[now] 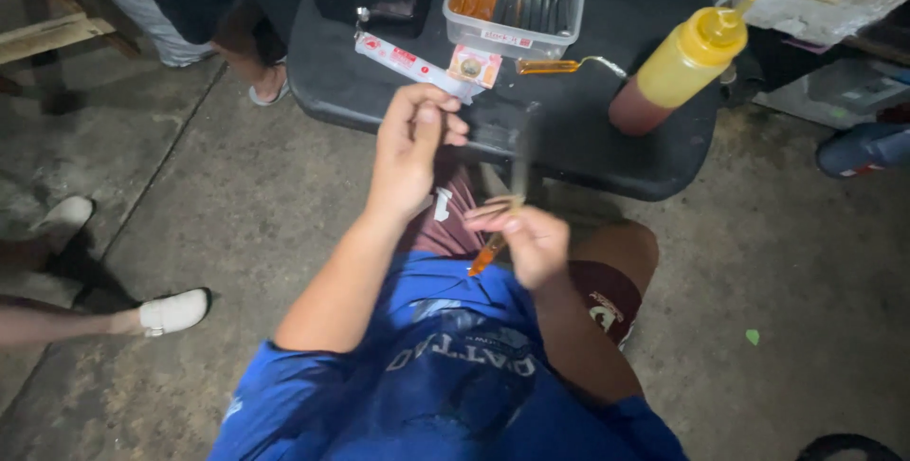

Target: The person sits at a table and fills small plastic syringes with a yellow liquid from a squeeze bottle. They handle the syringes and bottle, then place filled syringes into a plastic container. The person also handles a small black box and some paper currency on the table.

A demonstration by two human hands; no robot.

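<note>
Head view — right hand [538,245] fingers pinching a slim orange-filled tube [488,254], left hand [409,144] fingers pressed together.

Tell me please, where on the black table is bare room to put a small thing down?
The black table is bare on its right near edge, below the yellow squeeze bottle. Its left near edge, below the long red-and-white packet, is bare too. The middle is crowded: clear plastic container, packets, and the left hand above.
</note>
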